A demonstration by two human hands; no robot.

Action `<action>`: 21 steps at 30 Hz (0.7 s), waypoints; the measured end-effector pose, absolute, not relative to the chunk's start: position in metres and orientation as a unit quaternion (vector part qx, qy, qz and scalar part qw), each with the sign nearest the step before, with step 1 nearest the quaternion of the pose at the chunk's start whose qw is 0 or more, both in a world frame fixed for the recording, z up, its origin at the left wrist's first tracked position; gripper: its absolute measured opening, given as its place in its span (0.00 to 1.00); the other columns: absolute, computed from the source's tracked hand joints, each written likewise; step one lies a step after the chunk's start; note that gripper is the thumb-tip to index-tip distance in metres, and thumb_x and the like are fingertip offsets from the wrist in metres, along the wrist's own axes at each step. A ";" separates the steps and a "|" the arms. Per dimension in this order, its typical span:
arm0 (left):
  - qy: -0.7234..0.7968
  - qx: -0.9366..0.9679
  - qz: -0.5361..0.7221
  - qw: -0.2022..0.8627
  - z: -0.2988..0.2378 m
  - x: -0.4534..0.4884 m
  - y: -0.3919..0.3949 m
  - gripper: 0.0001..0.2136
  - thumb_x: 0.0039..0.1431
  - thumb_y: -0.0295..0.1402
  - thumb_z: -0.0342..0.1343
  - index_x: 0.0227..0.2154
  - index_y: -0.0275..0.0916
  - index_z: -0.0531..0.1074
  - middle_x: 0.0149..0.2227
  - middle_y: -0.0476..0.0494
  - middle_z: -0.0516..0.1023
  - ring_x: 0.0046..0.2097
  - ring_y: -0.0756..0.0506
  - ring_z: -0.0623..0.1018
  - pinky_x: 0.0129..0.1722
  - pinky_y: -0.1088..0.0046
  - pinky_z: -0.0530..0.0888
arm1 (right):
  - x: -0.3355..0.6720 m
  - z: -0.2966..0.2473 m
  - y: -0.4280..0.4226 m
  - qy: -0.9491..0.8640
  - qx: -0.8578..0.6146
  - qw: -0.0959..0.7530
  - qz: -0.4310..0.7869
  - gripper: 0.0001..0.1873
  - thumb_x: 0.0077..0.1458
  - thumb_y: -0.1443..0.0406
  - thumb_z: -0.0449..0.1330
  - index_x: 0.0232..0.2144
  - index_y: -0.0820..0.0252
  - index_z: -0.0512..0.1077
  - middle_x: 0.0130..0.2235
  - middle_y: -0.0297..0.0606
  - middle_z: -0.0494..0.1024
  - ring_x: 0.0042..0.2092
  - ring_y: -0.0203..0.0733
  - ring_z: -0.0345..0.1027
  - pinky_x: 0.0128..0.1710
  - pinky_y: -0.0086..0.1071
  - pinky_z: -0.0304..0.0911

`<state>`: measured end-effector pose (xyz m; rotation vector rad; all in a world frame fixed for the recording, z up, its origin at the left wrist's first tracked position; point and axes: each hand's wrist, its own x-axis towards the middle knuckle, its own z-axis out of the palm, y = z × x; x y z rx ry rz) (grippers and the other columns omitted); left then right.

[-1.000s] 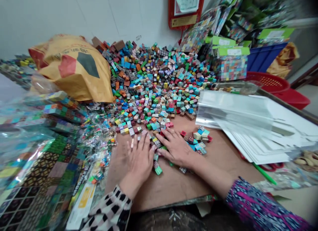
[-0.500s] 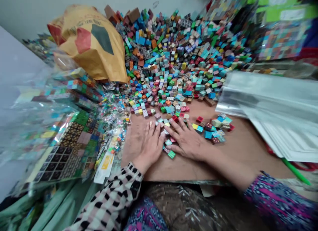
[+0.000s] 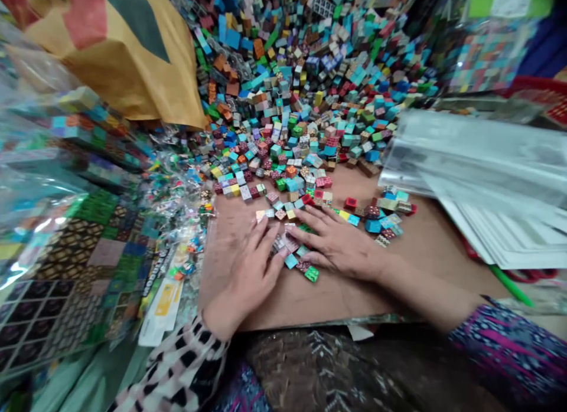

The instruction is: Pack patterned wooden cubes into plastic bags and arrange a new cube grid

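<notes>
A small cluster of little patterned cubes [image 3: 290, 249] lies on the brown board [image 3: 341, 300] between my hands. My left hand [image 3: 248, 276] rests flat with its fingertips touching the cluster's left side. My right hand [image 3: 336, 244] lies over the cluster from the right, fingers spread, its tips among the cubes. Neither hand grips anything. Behind them spreads a large heap of multicoloured cubes [image 3: 283, 105], and a smaller group of cubes [image 3: 381, 214] sits to the right of my right hand.
A yellow woven sack [image 3: 119, 52] leans on the heap's left. Printed plastic sheets [image 3: 88, 252] and small packets [image 3: 177, 214] lie left of the board. A stack of clear sleeves [image 3: 482, 176] lies right, beside a green pen [image 3: 509, 285] and red scissors handles [image 3: 527, 274].
My view has tipped lower and turned. My left hand's fingers have swung inward over the small cluster, and a green cube now sits nearer my right hand.
</notes>
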<state>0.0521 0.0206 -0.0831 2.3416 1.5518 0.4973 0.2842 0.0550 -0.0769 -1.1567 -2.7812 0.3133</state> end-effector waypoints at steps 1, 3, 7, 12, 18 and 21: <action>0.526 0.824 0.157 0.139 -0.085 0.049 0.020 0.30 0.67 0.49 0.47 0.67 0.40 0.55 0.72 0.35 0.50 0.73 0.35 0.48 0.68 0.46 0.55 | 0.285 -0.076 0.055 -0.910 -0.397 0.055 0.103 0.38 0.63 0.40 0.46 0.70 0.45 0.50 0.73 0.37 0.44 0.72 0.58 0.36 0.69 0.57 0.37; 0.495 0.850 0.118 0.136 -0.089 0.045 0.020 0.38 0.62 0.53 0.52 0.69 0.40 0.49 0.73 0.34 0.46 0.73 0.32 0.45 0.68 0.44 0.55 | 0.284 -0.075 0.051 -0.898 -0.425 0.051 0.105 0.44 0.60 0.37 0.48 0.70 0.50 0.49 0.73 0.40 0.45 0.72 0.60 0.35 0.69 0.58 0.35; 0.493 0.859 0.082 0.106 -0.091 0.043 0.019 0.35 0.65 0.50 0.50 0.68 0.36 0.53 0.71 0.32 0.53 0.72 0.30 0.50 0.67 0.46 0.58 | 0.277 -0.075 0.046 -0.903 -0.416 0.044 0.096 0.45 0.60 0.38 0.48 0.70 0.54 0.50 0.72 0.43 0.50 0.72 0.61 0.36 0.70 0.57 0.35; 0.515 0.849 0.084 0.084 -0.084 0.039 0.014 0.40 0.61 0.51 0.55 0.70 0.39 0.48 0.70 0.33 0.56 0.70 0.31 0.57 0.65 0.47 0.60 | 0.266 -0.073 0.036 -0.902 -0.419 0.059 0.091 0.48 0.60 0.36 0.45 0.71 0.57 0.46 0.72 0.48 0.46 0.73 0.60 0.33 0.70 0.57 0.36; 0.495 0.864 0.047 0.078 -0.072 0.025 0.012 0.32 0.61 0.45 0.56 0.65 0.39 0.60 0.67 0.34 0.63 0.67 0.31 0.62 0.63 0.47 0.64 | 0.249 -0.075 0.028 -0.910 -0.398 0.058 0.099 0.40 0.66 0.43 0.43 0.70 0.57 0.49 0.73 0.44 0.45 0.72 0.59 0.36 0.70 0.56 0.37; 0.492 0.866 0.045 0.077 -0.066 0.016 0.018 0.35 0.57 0.47 0.59 0.66 0.44 0.58 0.69 0.37 0.60 0.67 0.29 0.62 0.61 0.45 0.65 | 0.252 -0.074 0.028 -0.924 -0.359 0.065 0.111 0.38 0.66 0.44 0.45 0.70 0.56 0.50 0.73 0.43 0.47 0.72 0.56 0.36 0.70 0.55 0.36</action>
